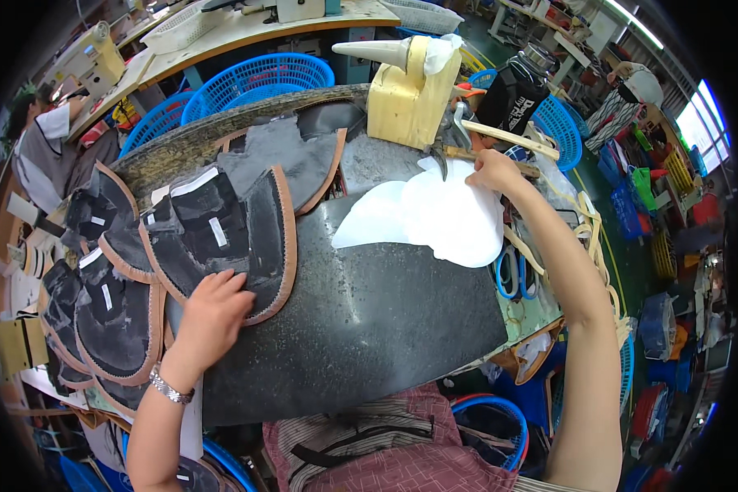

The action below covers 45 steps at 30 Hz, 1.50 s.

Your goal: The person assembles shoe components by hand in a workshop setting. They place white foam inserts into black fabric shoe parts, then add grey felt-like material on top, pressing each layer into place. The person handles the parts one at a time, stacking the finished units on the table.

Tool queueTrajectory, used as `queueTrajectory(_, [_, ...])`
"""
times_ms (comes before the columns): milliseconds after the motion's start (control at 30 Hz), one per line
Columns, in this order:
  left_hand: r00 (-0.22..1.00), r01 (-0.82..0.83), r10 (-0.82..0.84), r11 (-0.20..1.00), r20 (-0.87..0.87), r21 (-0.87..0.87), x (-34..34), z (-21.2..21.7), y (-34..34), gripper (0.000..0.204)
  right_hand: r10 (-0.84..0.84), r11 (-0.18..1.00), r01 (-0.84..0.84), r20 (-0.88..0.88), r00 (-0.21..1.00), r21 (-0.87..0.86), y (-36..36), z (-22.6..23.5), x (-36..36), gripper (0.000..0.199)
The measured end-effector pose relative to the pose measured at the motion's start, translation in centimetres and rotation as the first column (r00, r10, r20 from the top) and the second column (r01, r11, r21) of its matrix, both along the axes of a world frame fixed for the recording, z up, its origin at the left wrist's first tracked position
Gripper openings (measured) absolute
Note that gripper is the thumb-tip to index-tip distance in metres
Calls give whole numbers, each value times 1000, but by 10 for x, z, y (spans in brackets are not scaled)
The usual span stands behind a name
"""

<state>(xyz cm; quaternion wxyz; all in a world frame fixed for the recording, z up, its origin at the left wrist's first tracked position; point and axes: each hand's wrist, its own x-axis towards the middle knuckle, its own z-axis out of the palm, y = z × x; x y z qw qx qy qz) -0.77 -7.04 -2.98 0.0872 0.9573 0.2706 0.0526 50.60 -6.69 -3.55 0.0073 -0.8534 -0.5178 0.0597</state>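
Observation:
My left hand [215, 316], with a metal watch band at the wrist, has its fingers bent over the lower edge of a black shoe upper [258, 246] with a tan border. Its thumb is hidden. More black uppers [119, 328] overlap to the left, and a grey-coated piece [283, 156] lies behind. My right hand [498, 174] reaches across to a loose pile of white cut-out sheets [455, 217], its fingers pinched at the upper right edge. A hammer [459, 153] lies at that edge, its head touching the sheets.
Behind the sheets stands a yellowish block with a grey horn [414, 90]. Right of it are a black container [512, 94], a pale wooden handle [512, 139] and blue-handled scissors [512, 275]. Blue baskets [258, 82] stand beyond the dark work board [361, 328]. Another person [45, 148] sits far left.

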Motion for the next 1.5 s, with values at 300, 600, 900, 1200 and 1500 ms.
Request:
queueTrajectory(300, [987,32,-52,991,151,130,4,7,-13,14,96,952,6,-316,944,307,-32,5,13,26])
queueTrajectory(600, [994,-18,-18,942,103,335,15,8,-24,25,504,703,-573,274,819,420,-68,24,-30,15])
queueTrajectory(900, [617,-422,395,896,681,-137,-1,47,-6,13,859,496,-812,306,410,-307,-68,13,-54,8])
queueTrajectory(1200, [851,378,-442,890,283,254,35,23,-109,29,80,623,301,-441,894,722,-71,41,34,21])
queueTrajectory(1500, [945,143,49,826,323,-545,6,-8,-137,84,187,334,-154,95,978,930,-188,76,-133,12])
